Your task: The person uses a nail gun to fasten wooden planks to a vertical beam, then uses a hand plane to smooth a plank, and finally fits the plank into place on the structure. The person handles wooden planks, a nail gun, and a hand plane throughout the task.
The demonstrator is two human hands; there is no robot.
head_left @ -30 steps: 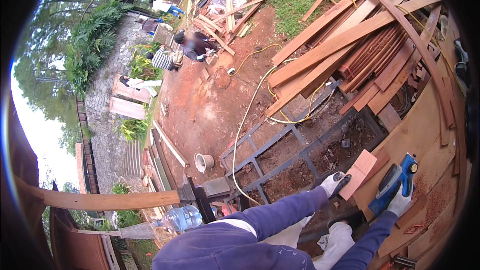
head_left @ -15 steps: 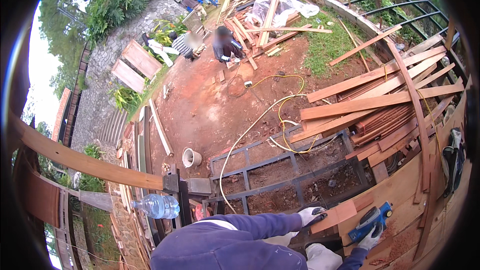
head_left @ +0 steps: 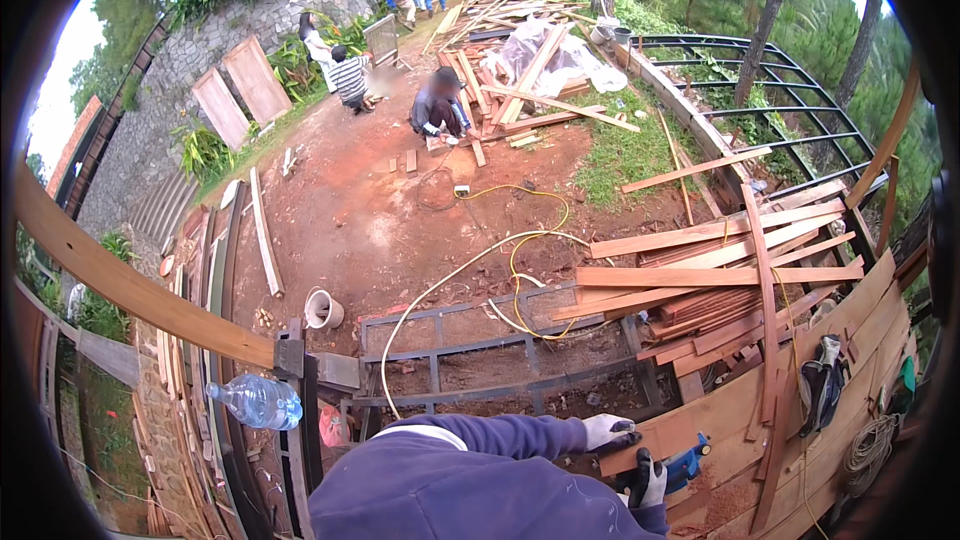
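My left hand [head_left: 607, 432], in a white-and-dark glove, grips the far end of a short reddish wooden board [head_left: 622, 458]. My right hand [head_left: 648, 482], gloved the same way, has curled fingers beside the board's near end and the left side of a blue power planer [head_left: 685, 464]; what it holds is unclear. The planer lies on broad plywood sheets [head_left: 740, 420] scattered with shavings.
A dark steel frame [head_left: 480, 348] with hoses crosses the ground ahead. Stacked planks [head_left: 700, 290] lie right, a water jug [head_left: 255, 400] and bucket [head_left: 322, 308] left. A crouching co-worker [head_left: 440, 110] and other people [head_left: 350, 80] are farther back among timber.
My right hand has shifted leftward from the planer's handle toward the board. My left hand stays on the board. The view has swung upward, bringing more trees into sight.
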